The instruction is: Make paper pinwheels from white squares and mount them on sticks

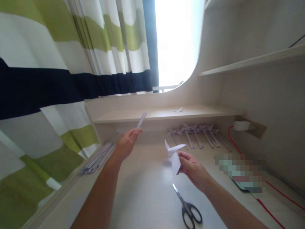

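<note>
The left hand (127, 141) is raised over the far left part of the desk, its thumb and fingertips clamped on the lower end of a slim, flat-sided paper stick (142, 120) that slants up and to the right. The right hand (192, 165) is above the middle of the desk, thumb and fingers pinched together on a paper pinwheel (175, 157), whose thin white blades curl and come to sharp points (the nearest one bows out like a little sail). Stick and pinwheel are well apart.

Below the right hand, scissors (188, 210) with slim metal blades and black oval loops lie on the desk (140, 190), a smooth, pale surface with a soft sheen. At its left edge rests a bundle of paper sticks (98, 159), long and narrow, laid roughly parallel. Along the back, pinwheels on sticks (196, 128) lie in an overlapping row, crisp folded heads toward the wall. A creased paper piece (178, 109) sits on the ledge (209, 111) above them. To the left hangs a softly pleated cloth curtain (71, 47) in blocks of green, white, grey and navy.
</note>
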`<state>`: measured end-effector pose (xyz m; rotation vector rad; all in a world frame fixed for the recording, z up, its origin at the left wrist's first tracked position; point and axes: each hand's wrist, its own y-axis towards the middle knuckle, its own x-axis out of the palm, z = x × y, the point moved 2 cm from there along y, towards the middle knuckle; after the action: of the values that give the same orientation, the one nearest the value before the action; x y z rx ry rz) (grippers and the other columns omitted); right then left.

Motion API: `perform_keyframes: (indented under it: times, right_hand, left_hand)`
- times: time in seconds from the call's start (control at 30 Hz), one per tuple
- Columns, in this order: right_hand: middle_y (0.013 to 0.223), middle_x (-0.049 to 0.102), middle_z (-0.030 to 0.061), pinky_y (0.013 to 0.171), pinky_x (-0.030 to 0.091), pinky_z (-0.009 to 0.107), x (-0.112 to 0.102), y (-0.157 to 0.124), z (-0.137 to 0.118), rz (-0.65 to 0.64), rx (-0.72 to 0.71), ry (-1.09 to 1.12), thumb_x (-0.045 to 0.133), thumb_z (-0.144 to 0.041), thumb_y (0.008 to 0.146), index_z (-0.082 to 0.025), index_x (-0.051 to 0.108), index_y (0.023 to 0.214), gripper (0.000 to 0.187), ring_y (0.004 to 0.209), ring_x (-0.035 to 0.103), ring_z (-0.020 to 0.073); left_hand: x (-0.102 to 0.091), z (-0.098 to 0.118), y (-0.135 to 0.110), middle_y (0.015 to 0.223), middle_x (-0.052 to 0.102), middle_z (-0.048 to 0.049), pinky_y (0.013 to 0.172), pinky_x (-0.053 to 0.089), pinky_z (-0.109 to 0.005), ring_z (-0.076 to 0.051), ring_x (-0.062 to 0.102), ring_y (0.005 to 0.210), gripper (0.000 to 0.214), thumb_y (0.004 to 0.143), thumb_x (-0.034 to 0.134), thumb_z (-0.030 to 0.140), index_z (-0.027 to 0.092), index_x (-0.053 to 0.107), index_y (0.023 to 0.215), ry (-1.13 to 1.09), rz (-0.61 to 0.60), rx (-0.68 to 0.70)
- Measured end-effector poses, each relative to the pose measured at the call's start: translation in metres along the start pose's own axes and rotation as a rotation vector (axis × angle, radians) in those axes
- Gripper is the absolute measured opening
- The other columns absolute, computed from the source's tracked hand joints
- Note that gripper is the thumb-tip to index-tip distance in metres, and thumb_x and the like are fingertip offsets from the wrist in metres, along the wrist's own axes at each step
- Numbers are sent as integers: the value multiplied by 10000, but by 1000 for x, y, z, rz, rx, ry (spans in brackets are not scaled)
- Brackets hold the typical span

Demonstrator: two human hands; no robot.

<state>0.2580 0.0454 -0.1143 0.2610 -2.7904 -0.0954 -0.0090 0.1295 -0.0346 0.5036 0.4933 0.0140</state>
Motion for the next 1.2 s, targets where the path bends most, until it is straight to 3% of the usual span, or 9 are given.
perform_keyframes:
  times: [0.07,0.17,0.33,0.53,0.77,1.0,1.2]
  right_hand:
    - [704,687,33,570,500,267,1,9,-24,23,-68,-12,869,-523,748,-169,723,824,391,576,584,133]
    - [756,709,33,597,521,267,0,18,-55,71,-169,-13,875,-505,733,-177,722,857,383,622,600,136]
    - [728,696,26,571,528,262,-2,16,-80,77,-262,-40,859,-472,752,-174,725,843,339,601,592,131]
    - [724,692,13,545,527,244,-3,8,-94,26,-356,-61,824,-420,798,-187,738,846,253,575,595,119]
    - [719,717,2,547,548,216,6,-10,-107,-22,-487,-97,793,-368,874,-184,761,833,192,569,639,108]
    - [693,699,0,565,547,208,16,-26,-110,-27,-578,-172,755,-340,931,-161,741,861,193,576,637,103]
    - [709,697,1,573,531,207,18,-40,-111,-30,-617,-239,732,-339,956,-163,740,869,196,599,630,102]
  left_hand:
    - [13,28,-12,567,325,72,430,289,-250,-123,338,451,614,1025,355,662,209,711,1237,-100,-47,17]
    - [25,60,-26,590,306,76,451,238,-247,-116,297,490,501,963,559,643,231,699,1211,-378,-80,27]
    - [35,87,-43,645,455,39,468,275,-256,-122,370,536,338,937,660,562,245,696,1050,-466,-131,71]
    - [47,86,-54,623,326,44,490,242,-282,-133,284,541,415,996,552,596,250,742,1125,-430,-156,56]
    - [58,96,-61,628,436,32,504,288,-259,-121,380,563,344,984,615,538,213,729,970,-434,-239,71]
    - [69,93,-71,637,337,66,494,232,-232,-90,290,550,359,1027,573,522,212,690,1166,-460,-297,104]
    - [73,92,-80,615,348,65,467,229,-210,-83,290,528,370,1047,520,530,192,664,1008,-518,-374,53]
